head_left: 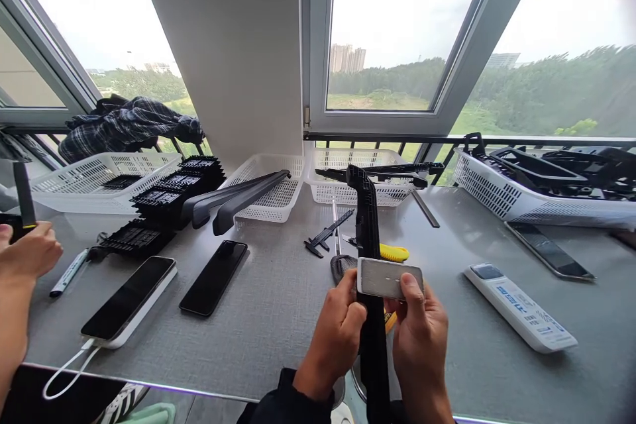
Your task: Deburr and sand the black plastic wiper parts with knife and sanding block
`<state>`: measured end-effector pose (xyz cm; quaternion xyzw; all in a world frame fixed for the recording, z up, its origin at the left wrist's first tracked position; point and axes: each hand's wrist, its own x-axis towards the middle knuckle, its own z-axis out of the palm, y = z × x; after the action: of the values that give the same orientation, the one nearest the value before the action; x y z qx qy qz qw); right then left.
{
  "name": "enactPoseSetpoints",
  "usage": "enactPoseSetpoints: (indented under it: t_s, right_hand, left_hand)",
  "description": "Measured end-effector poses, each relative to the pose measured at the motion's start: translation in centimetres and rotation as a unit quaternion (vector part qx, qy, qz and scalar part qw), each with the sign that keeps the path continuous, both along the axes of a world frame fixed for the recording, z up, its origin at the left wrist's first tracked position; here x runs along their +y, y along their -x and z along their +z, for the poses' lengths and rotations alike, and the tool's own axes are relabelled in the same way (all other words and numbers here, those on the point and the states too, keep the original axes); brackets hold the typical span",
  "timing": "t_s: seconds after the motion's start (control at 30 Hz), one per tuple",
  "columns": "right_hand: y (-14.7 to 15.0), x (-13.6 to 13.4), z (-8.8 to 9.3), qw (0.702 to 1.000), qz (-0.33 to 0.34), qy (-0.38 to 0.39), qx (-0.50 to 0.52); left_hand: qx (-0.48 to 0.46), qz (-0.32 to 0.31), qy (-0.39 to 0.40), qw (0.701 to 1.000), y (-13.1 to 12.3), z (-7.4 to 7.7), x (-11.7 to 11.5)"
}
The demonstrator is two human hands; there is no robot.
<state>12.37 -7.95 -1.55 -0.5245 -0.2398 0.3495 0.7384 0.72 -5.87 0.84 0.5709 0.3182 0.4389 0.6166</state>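
Observation:
A long black plastic trim piece point(368, 225) stands lengthwise before me, its hooked end pointing away over the table. Across it lies a small grey rectangular block point(385, 278) with a pale rim. My left hand point(335, 338) is closed around the trim piece's left side, its fingers by the block's left end. My right hand point(420, 331) is closed on the block, thumb pressed on its face and the other fingers mostly hidden behind. Just beyond, a yellow-handled knife point(394, 252) and black calipers point(328, 233) lie on the table. Something yellow and black shows below the block, partly hidden.
At the left edge, another person's hand point(32, 252) holds a dark strip-like object. Phones point(213, 278), a marker point(69, 273) and a white handheld device point(521, 308) lie on the grey table point(278, 318). White baskets point(285, 212) with black parts line the window side.

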Motion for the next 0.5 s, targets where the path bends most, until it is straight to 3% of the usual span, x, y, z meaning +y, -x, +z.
enactPoseSetpoints:
  t_s: [0.07, 0.17, 0.27, 0.4, 0.5]
  right_hand:
    - [-0.1, 0.1, 0.0, 1.0, 0.014, 0.015, -0.003]
    - [-0.6, 0.2, -0.1, 0.999, -0.037, 0.018, -0.003]
    - [-1.4, 0.1, 0.2, 0.996, -0.066, -0.036, 0.046]
    - [-1.6, -0.6, 1.5, 0.985, 0.047, -0.13, 0.102]
    - [-1.4, -1.0, 2.0, 0.974, 0.132, -0.149, 0.108]
  left_hand:
    - [-0.005, 0.004, -0.011, 1.0, -0.1, -0.1, 0.0]
    - [-0.029, -0.003, 0.023, 0.999, 0.0, -0.3, 0.1]
    - [-0.041, 0.001, 0.065, 0.997, 0.2, -0.6, 0.2]
    - [-0.052, 0.014, 0.071, 0.996, 0.1, -0.9, 0.4]
    - [-0.068, 0.019, 0.069, 0.995, -0.2, -0.8, 0.4]
